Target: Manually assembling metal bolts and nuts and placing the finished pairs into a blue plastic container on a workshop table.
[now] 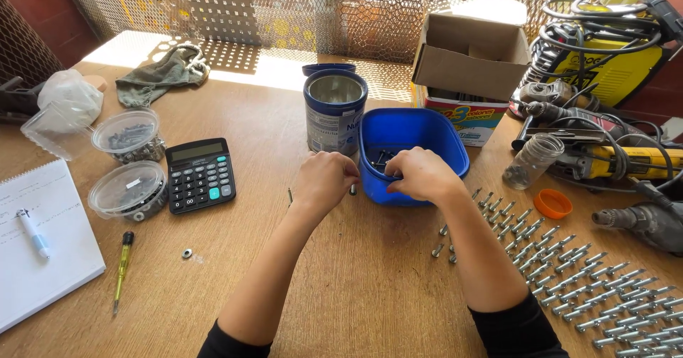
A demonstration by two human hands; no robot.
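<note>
Both hands at mid-tabletop: left hand (325,178) curled narrow, fingers pinched on a small dark bolt (353,188) standing just outside the blue plastic tub (448,141); right hand (421,174) hooked over the tub's near rim, fingers dipped inside and closed on something not clearly seen. Tub just right of an open tin can (334,112), its lid behind it, a cardboard box (469,52) farther right. Seemingly mid-way through picking fasteners out of the tub and setting them upright; rows of silver anchor bolts (569,272) already laid out to the near right, a few loose ones nearer the right forearm. Next move probably calls for a clean pinch on a single piece, lifted clear of the rim without snagging the others. Left side: calculator (201,175), two clear lidded tubs of hardware (128,166), notepad with pen (39,237), yellow screwdriver (122,269). Far right: power tools and a yellow machine wrapped in cables (612,66), partly cut off. Tub contents mostly hidden by the right hand; exact grip there cannot tell.
</note>
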